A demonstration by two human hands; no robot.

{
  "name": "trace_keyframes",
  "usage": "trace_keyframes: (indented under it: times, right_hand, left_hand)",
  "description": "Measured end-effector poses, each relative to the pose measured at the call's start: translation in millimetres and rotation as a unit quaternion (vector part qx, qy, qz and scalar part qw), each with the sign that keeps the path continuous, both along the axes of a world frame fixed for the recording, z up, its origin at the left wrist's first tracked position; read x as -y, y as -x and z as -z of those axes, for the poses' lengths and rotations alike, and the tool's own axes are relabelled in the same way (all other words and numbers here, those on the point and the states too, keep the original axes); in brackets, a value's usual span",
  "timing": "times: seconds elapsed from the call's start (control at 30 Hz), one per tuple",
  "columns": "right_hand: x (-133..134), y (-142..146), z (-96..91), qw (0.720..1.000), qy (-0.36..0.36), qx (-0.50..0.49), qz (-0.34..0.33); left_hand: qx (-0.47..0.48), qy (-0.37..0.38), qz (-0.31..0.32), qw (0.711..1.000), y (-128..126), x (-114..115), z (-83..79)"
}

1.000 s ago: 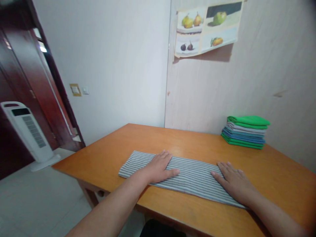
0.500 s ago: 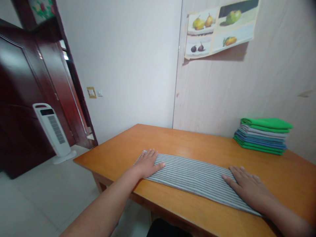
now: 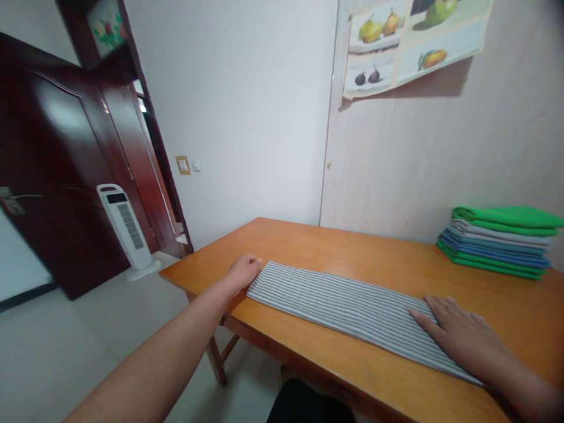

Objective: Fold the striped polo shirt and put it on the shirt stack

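A long grey-and-white striped cloth (image 3: pixel 348 302), folded into a narrow strip, lies across the orange wooden table (image 3: pixel 352 255). My left hand (image 3: pixel 243 271) is at the strip's left end with its fingers curled on the edge of the cloth. My right hand (image 3: pixel 460 333) lies flat and open on the strip's right end, fingers spread and pressing it down.
A stack of folded green, blue and grey cloths (image 3: pixel 500 241) sits at the back right against the wall. A fruit poster (image 3: pixel 412 44) hangs above. A white tower heater (image 3: pixel 127 232) stands on the floor by a dark wooden door (image 3: pixel 66 176) at the left.
My left hand has slid left along the striped cloth from its middle to its left end and its fingers have curled. The right hand stayed flat. The view has swung left.
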State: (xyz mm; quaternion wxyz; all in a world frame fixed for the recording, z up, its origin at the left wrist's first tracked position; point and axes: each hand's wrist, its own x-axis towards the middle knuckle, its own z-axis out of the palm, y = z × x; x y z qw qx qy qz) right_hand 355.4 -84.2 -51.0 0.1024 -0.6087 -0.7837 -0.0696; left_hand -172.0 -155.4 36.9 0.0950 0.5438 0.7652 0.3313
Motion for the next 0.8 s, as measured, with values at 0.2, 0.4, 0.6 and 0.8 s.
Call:
trace_keyframes:
  times: [0.2, 0.4, 0.6, 0.8]
  right_hand:
    - [1.4, 3.4, -3.1, 1.0, 0.012, 0.007, 0.01]
    - [9.3, 13.3, -14.5, 1.0, 0.017, 0.0, 0.025]
    - [12.1, 16.7, -17.7, 0.999, 0.02, -0.004, 0.028]
    - [9.7, 14.9, -15.5, 1.0, 0.016, -0.014, 0.018]
  left_hand:
    - [0.062, 0.099, -0.019, 0.993, -5.8, 10.9, -8.3]
    - [0.058, 0.144, -0.03, 0.987, -18.9, 3.0, -16.6]
    - [0.073, 0.148, -0.034, 0.986, -22.5, -2.8, -13.7]
    - [0.174, 0.144, -0.025, 0.974, -20.9, -6.2, -15.9]
